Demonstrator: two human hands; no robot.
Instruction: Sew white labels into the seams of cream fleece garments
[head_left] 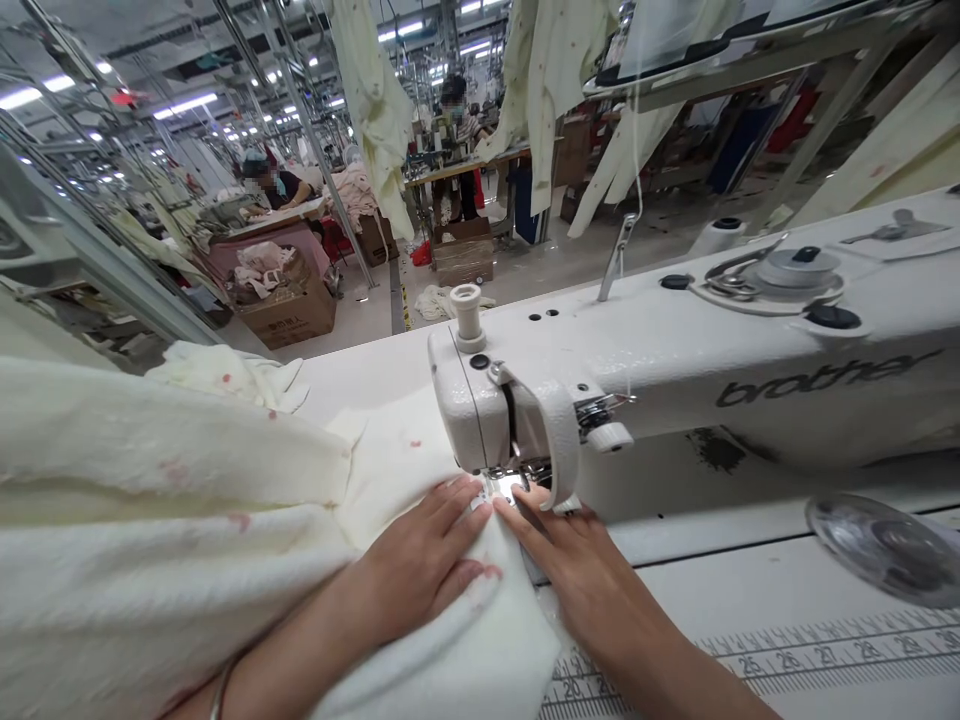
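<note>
Mid-frame, your left hand [420, 555] and right hand [585, 565] lie loosely spread, seemingly steadying spotted fabric [281, 535] at the sewing machine [660, 345].

Cream spotted cloth [150, 450]: left, partly under white metal sewing machine [652, 345]
Straight printed ruler [810, 655]: on white table [750, 590], right of cloth
Brown cardboard box [289, 318]: behind, on floor [540, 268]

Fabric [247, 470] cream, pinkish spots [240, 521]; sewing mach. [660, 350] wht w/ dk lettering [817, 382]; ruler marks [825, 652] gry.
</note>
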